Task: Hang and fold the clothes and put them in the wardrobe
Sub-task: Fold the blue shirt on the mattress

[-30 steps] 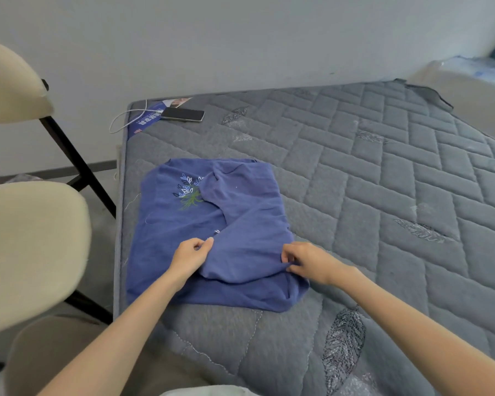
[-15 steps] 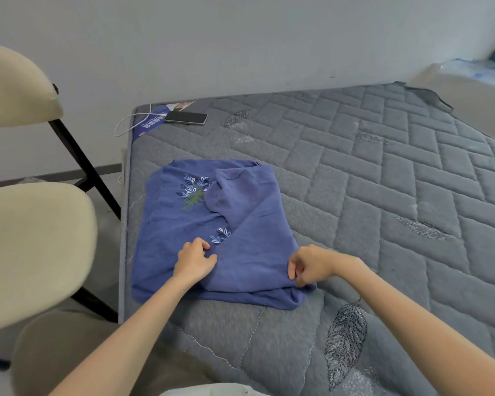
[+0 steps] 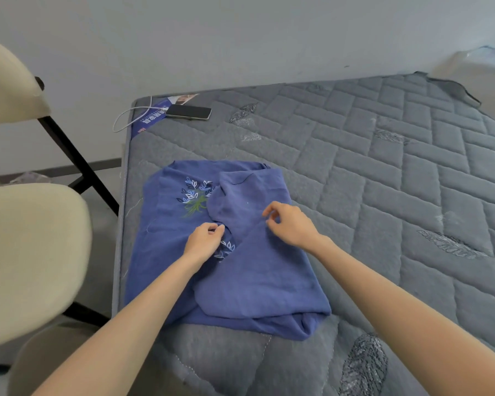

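A blue garment [image 3: 257, 281] with embroidered leaves lies partly folded on the grey quilted mattress [image 3: 383, 181], near its left edge. Its right side is folded over the middle. My left hand [image 3: 203, 240] pinches the edge of that folded flap at the garment's centre, just above a small leaf motif. My right hand [image 3: 290, 224] sits a little to the right with curled fingers, pinching a crease in the same flap. Both forearms reach in from the bottom of the view.
A beige chair [image 3: 26, 252] with black legs stands close to the mattress's left side. A phone [image 3: 188, 112] on a white cable lies at the mattress's far left corner by a blue label. A wall runs behind.
Both hands have moved from the garment's near edge up to its middle. The right hand came inward from the right edge, and the flap now lies further across.
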{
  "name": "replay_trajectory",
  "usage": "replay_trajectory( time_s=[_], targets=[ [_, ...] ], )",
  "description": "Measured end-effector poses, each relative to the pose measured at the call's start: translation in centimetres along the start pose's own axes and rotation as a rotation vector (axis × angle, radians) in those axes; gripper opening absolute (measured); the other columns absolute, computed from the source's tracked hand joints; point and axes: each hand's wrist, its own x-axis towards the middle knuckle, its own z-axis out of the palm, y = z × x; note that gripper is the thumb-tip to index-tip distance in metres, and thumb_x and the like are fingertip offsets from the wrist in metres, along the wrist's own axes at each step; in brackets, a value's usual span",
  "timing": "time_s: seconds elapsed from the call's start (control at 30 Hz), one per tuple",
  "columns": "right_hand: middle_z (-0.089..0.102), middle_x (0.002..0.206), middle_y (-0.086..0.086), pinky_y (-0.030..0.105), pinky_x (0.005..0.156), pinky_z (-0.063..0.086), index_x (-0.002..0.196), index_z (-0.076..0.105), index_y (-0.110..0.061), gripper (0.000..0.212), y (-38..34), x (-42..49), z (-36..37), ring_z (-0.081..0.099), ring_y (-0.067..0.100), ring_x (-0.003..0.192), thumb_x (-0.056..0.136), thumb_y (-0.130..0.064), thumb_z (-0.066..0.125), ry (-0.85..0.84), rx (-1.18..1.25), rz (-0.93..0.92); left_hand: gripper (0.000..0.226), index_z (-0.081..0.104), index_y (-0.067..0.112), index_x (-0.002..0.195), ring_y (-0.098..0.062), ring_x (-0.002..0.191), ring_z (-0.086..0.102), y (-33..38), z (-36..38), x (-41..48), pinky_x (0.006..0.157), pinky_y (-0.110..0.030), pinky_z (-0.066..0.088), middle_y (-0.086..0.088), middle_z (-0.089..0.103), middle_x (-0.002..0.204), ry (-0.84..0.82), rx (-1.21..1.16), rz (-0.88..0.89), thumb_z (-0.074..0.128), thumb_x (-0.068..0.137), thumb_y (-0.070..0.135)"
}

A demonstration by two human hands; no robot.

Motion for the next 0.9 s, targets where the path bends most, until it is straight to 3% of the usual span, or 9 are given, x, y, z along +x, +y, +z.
replay_trajectory(
  time_s=[0.1,0.17,0.23,0.37,0.43,0.53,0.7,0.8,0.9],
  targets=[
    [0.063,0.103,-0.001,0.037,0.078,0.05,0.111,0.059,-0.021,0.023,-0.3,3.3,0.0,0.056,0.017,0.085,0.091,-0.016,0.05,0.052,0.029,-0.028,0.049,0.048,0.013,0.128,-0.027,0.109,0.059,1.1,0.2,1.9,0.095,-0.044,0.048,-0.001,0.064,0.105,0.014,-0.112,-0.038,0.059,0.088,0.039],
    [0.063,0.105,-0.001,0.038,0.082,0.049,0.116,0.059,-0.023,0.027,-0.7,5.9,0.1,0.057,0.019,0.097,0.091,-0.018,0.05,0.055,0.02,-0.049,0.058,0.042,0.014,0.131,-0.027,0.104,0.061,1.5,0.4,3.1,0.091,-0.046,0.049,0.006,0.061,0.084,0.033,-0.121,-0.033,0.067,0.083,0.037],
    [0.065,0.101,-0.002,0.039,0.081,0.051,0.123,0.056,-0.027,0.032,-1.3,8.3,0.5,0.059,0.019,0.098,0.091,-0.02,0.05,0.026,-0.012,-0.068,0.06,0.044,0.018,0.128,-0.026,0.095,0.063,1.7,0.6,4.2,0.087,-0.043,0.05,0.008,0.061,0.076,0.06,-0.057,-0.004,0.073,0.077,0.034],
    [0.057,0.078,-0.011,0.032,0.067,0.043,0.135,0.045,-0.034,0.045,-2.3,12.6,1.6,0.057,0.018,0.094,0.092,-0.022,0.05,-0.086,-0.071,-0.093,0.034,0.061,0.02,0.105,-0.02,0.09,0.062,2.0,0.4,5.9,0.077,-0.031,0.046,0.01,0.057,0.072,0.132,0.007,0.033,0.076,0.075,0.026],
    [0.063,0.09,-0.006,0.03,0.067,0.04,0.136,0.045,-0.034,0.047,-2.6,14.1,2.3,0.057,0.02,0.098,0.091,-0.021,0.052,-0.124,-0.116,-0.113,0.018,0.066,0.021,0.091,-0.018,0.086,0.062,1.9,0.1,6.3,0.072,-0.027,0.043,0.007,0.058,0.073,0.154,0.016,0.05,0.076,0.076,0.022],
    [0.066,0.105,-0.002,0.029,0.067,0.038,0.114,0.059,-0.026,0.024,-2.6,15.9,3.1,0.059,0.022,0.102,0.09,-0.022,0.056,-0.144,-0.194,-0.139,0.011,0.065,0.025,0.077,-0.018,0.079,0.062,1.5,-0.5,7.3,0.072,-0.028,0.047,0.004,0.062,0.072,0.161,0.001,0.056,0.076,0.075,0.021],
    [0.073,0.088,-0.003,0.029,0.067,0.049,0.095,0.074,-0.024,0.016,-2.7,17.7,2.4,0.065,0.016,0.084,0.09,-0.028,0.059,0.023,-0.049,-0.066,0.019,0.06,0.031,0.069,-0.022,0.075,0.066,1.9,-2.2,9.4,0.076,-0.045,0.055,0.001,0.062,0.066,0.199,-0.058,0.071,0.072,0.078,0.019],
    [0.071,0.072,-0.006,0.028,0.069,0.054,0.086,0.073,-0.025,0.019,-3.1,18.7,1.7,0.056,0.002,0.053,0.09,-0.023,0.055,0.13,0.091,0.002,0.02,0.056,0.029,0.072,-0.024,0.073,0.065,2.8,-2.9,10.7,0.078,-0.047,0.054,0.003,0.059,0.062,0.217,-0.097,0.069,0.068,0.083,0.018],
    [0.07,0.066,-0.005,0.026,0.069,0.055,0.085,0.07,-0.024,0.019,-3.5,19.8,1.3,0.056,0.0,0.045,0.088,-0.017,0.052,0.222,0.222,0.076,0.012,0.057,0.024,0.08,-0.025,0.077,0.066,3.6,-3.2,11.9,0.08,-0.047,0.054,0.005,0.06,0.065,0.233,-0.142,0.044,0.064,0.086,0.018]
  ],
)
